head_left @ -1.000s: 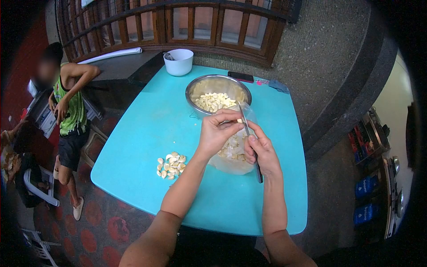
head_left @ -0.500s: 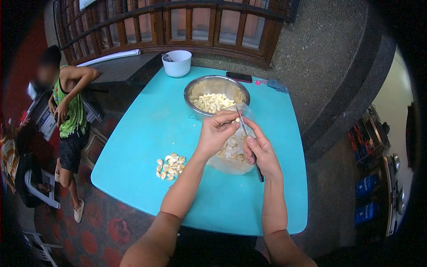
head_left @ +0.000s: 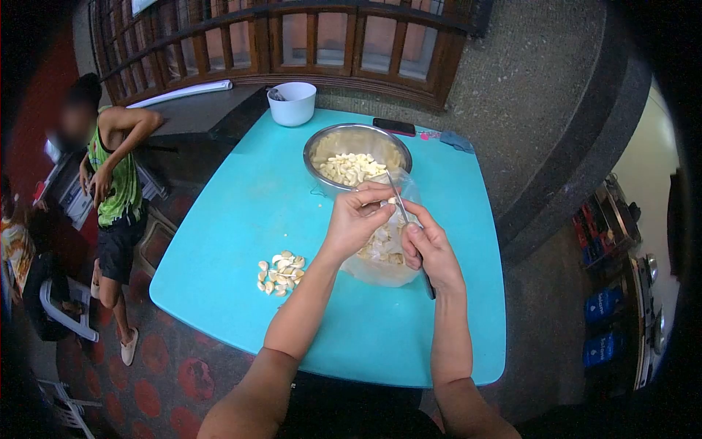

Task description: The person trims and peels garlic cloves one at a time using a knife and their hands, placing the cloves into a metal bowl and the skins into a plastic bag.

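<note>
Between the fingertips of my left hand (head_left: 360, 219) is a garlic clove (head_left: 393, 200), closed in a pinch. My right hand (head_left: 431, 249) wraps round the dark handle of a knife (head_left: 398, 203), whose blade points up and away and meets the clove. Under both hands lies a clear plastic bag (head_left: 380, 274) with garlic skins in it. Just beyond them stands a steel bowl (head_left: 314, 162) holding many peeled cloves (head_left: 351, 168). A small heap of unpeeled garlic cloves (head_left: 281, 273) rests on the table, left of my left forearm.
The turquoise table (head_left: 234, 227) carries a white bowl (head_left: 292, 110), a phone (head_left: 394, 126) and a bluish cloth (head_left: 456, 141) at its far side. A person in a green top (head_left: 121, 179) stands at the left, beside a dark counter. A wooden-framed window (head_left: 307, 44) is behind.
Hardly anything differs. My right fingers and the knife have shifted very slightly against the clove, while my left hand keeps its pinch in the same place.
</note>
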`<state>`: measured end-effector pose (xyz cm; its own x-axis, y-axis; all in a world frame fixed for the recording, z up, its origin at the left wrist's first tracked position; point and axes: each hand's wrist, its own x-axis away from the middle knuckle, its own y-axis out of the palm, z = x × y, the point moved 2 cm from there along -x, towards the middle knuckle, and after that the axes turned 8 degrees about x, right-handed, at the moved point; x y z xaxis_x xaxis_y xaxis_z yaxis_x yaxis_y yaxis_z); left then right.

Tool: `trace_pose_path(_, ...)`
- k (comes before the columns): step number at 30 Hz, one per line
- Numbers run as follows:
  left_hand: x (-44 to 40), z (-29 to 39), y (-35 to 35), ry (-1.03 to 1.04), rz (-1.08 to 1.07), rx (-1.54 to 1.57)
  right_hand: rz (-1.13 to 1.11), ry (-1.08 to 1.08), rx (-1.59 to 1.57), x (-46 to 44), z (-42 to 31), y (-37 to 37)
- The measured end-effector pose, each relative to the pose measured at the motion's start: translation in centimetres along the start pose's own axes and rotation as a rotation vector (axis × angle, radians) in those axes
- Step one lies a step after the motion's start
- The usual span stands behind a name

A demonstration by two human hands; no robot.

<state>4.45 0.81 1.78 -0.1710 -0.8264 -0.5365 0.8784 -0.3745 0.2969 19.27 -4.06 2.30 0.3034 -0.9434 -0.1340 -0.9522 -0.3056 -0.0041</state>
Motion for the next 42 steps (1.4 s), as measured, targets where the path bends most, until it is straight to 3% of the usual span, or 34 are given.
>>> trace_pose_path(11,-0.2,-0.6,-0.1,-0.137,0.082,0.233,-0.055,-0.031,-0.163,-0.3,0.5,-0.3)
trace_pose_path(14,-0.2,-0.9,-0.3,-0.021,0.094,0.201,-0.044,-0.027,-0.138,-0.3,0.5,-0.3)
trace_pose_path(20,-0.2,-0.8,-0.9,-0.116,0.163,0.206,0.016,-0.033,-0.103,-0.3,0.4,-0.8)
trace_pose_path(42,-0.1,-0.7,-0.3,-0.044,0.177,0.133,-0.047,-0.012,-0.091,-0.2,0.2,-0.3)
